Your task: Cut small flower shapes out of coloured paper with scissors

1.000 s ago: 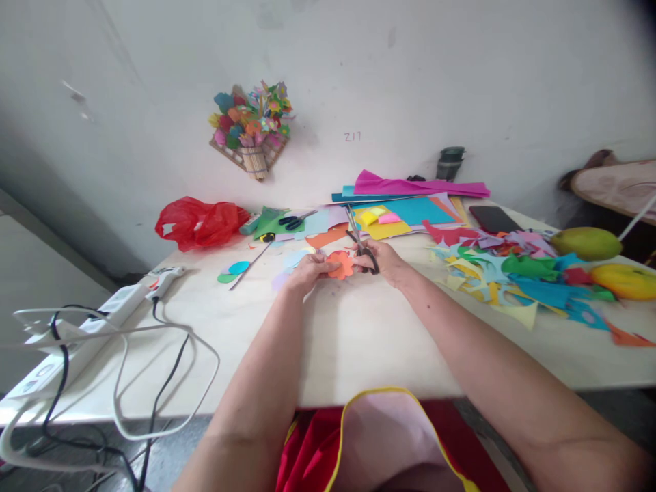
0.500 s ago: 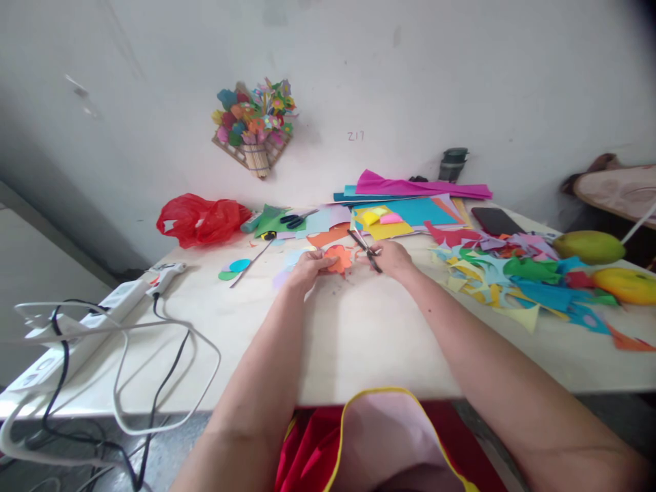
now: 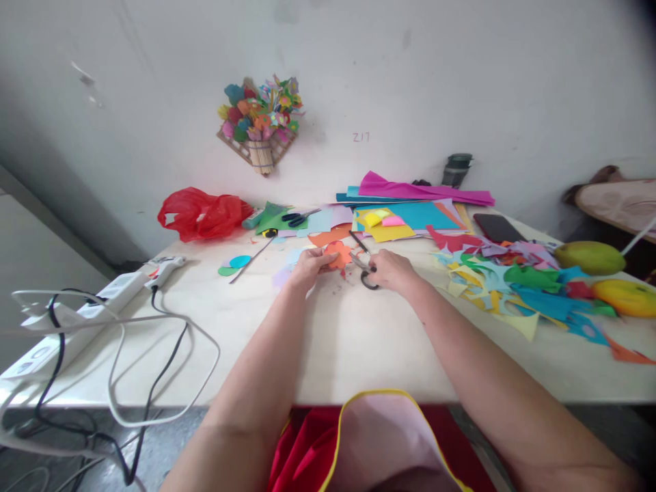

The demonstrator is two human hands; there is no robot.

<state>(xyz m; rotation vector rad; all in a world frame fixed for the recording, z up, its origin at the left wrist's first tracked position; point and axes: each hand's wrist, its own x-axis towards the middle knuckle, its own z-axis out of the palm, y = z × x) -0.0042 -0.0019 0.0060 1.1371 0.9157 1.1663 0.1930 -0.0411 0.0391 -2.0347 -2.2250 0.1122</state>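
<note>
Pinching an orange flower between thumb and fingers of the left hand, at the middle of the frame, over the table. Grasping scissors with the right hand, just right of the middle, with blades spread towards the flower and one black handle loop below the fingers. Cannot tell contact from gap between the lower blade and the petal edge. Just behind the flower, a piece of orange paper. Farther left, two discs, blue over green, just beside a thin strip. Left of centre, near the wall, a crumpled red bag, with other scissors to its right, partly on green paper. Right of centre, at the back, stacked sheets beneath yellow and pink pieces, with a magenta sheet behind. At the right, a dark phone beyond spread-out scraps, then a green fruit and a yellow fruit near the frame's edge. At the lower left, a white power strip with tangled cables. High on the wall, left of centre, a colourful bouquet; towards the upper right, a dark cup.
</note>
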